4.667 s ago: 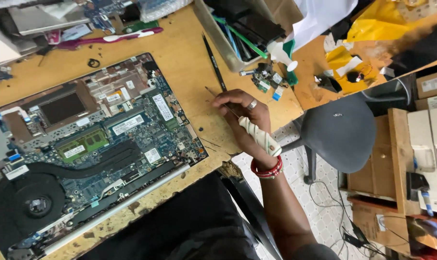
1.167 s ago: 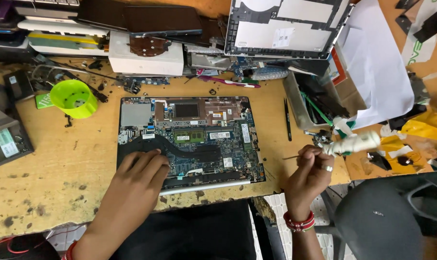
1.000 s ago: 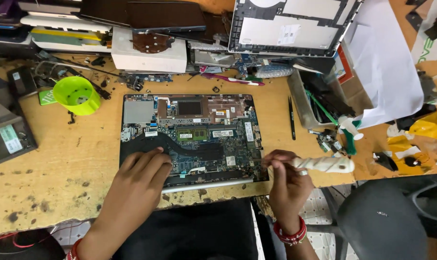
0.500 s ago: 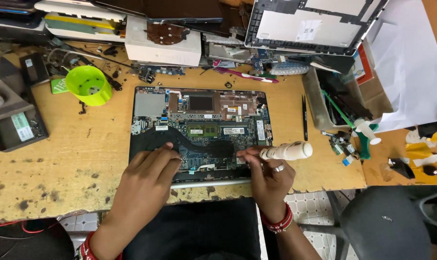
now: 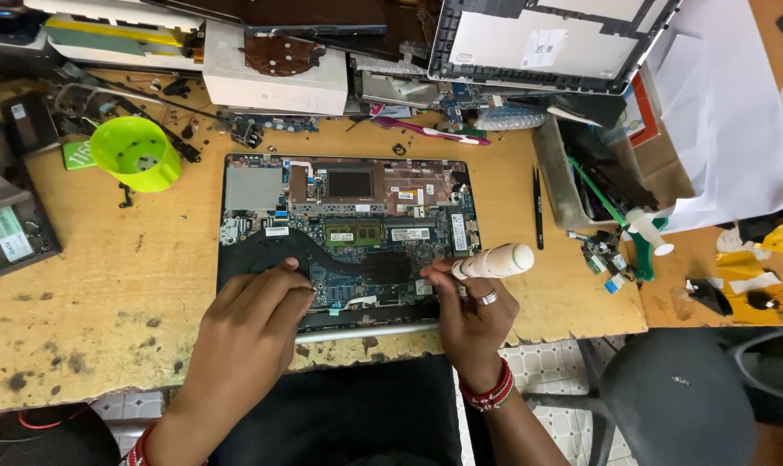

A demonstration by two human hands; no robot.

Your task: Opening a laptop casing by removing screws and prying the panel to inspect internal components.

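Observation:
An opened laptop base (image 5: pixel 348 229) lies on the wooden workbench (image 5: pixel 89 319), its circuit board, fan and heat pipe exposed. My left hand (image 5: pixel 249 332) rests flat on the laptop's lower left part, over the dark fan area, holding nothing. My right hand (image 5: pixel 469 315) grips a screwdriver with a white ribbed handle (image 5: pixel 495 261); the handle points up and to the right, and its tip, hidden by my fingers, touches the board's lower right corner.
A green plastic cup (image 5: pixel 135 153) stands at the left. A black pen-like tool (image 5: pixel 537 207) lies right of the laptop. A box of tools (image 5: pixel 585 177), a laptop lid (image 5: pixel 555 43), a white box (image 5: pixel 275 65) and a grey chair (image 5: pixel 685 397) surround the workspace.
My right hand brought the screwdriver from the bench's right edge onto the laptop's lower right corner. My left hand came to rest on the laptop. The view shifted to centre the laptop.

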